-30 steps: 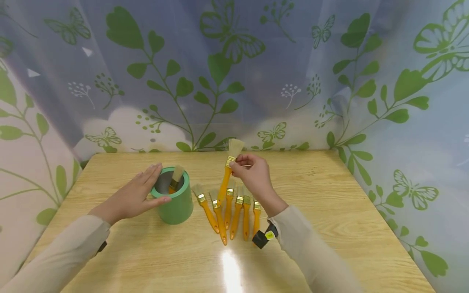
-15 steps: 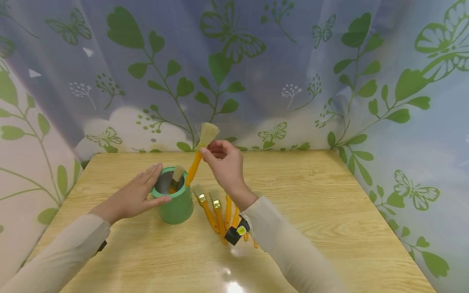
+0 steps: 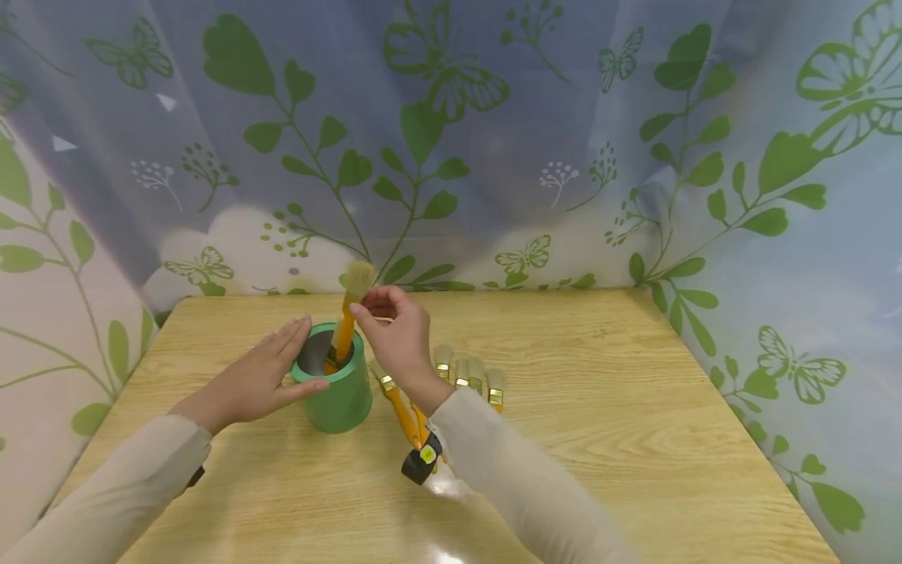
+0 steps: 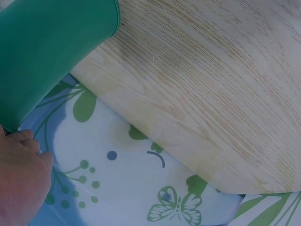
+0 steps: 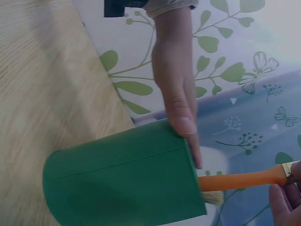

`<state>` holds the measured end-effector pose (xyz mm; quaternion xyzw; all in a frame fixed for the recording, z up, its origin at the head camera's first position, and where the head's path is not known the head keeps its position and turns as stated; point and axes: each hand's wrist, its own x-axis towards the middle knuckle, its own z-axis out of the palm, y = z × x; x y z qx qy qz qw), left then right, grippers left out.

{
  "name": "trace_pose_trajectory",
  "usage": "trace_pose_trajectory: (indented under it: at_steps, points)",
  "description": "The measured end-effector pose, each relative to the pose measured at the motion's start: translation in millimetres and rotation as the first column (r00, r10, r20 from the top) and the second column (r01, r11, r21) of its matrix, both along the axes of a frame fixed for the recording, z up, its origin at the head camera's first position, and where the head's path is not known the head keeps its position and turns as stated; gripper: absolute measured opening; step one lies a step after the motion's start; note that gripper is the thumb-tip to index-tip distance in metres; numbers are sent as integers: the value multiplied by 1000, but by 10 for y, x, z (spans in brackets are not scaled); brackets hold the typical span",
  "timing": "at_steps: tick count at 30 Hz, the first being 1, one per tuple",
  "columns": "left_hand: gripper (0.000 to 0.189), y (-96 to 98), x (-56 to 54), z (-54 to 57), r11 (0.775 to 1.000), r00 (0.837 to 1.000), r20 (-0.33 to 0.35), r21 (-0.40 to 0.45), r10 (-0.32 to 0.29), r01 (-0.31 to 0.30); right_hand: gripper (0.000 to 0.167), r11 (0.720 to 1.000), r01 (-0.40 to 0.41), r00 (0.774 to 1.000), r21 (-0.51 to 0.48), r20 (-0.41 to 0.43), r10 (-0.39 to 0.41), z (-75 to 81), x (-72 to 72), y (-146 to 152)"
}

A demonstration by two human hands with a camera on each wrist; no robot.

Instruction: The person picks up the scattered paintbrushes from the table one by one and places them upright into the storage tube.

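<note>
1. Your right hand (image 3: 396, 333) pinched the brush (image 3: 345, 325) by its metal band (image 5: 288, 169), bristles up, which suited a straight descent.
2. The handle's end was inside the green can (image 3: 338, 409), beside another brush (image 5: 214, 197); avoiding those bristles mattered.
3. Your left hand (image 3: 250, 381), fingers extended, touched the rim, probably steadying it.
4. The can stood toward the table's (image 3: 599, 439) far left corner; loose brushes (image 3: 402, 415) under your right sleeve (image 3: 521, 470) needed clearance.
</note>
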<state>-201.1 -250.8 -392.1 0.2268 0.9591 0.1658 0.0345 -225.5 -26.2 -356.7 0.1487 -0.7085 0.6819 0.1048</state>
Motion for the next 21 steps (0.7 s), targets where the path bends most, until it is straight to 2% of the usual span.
trace_pose_trajectory:
  at_steps: [13, 21]
  points:
    - [97, 3, 16, -5, 1000, 1000, 13, 0, 9, -9, 16, 990, 23, 997, 138, 70, -33, -263, 78, -82]
    - [97, -4, 10, -19, 1000, 1000, 9, 12, 4, -4, 20, 987, 15, 996, 161, 86, -29, -294, 95, 15]
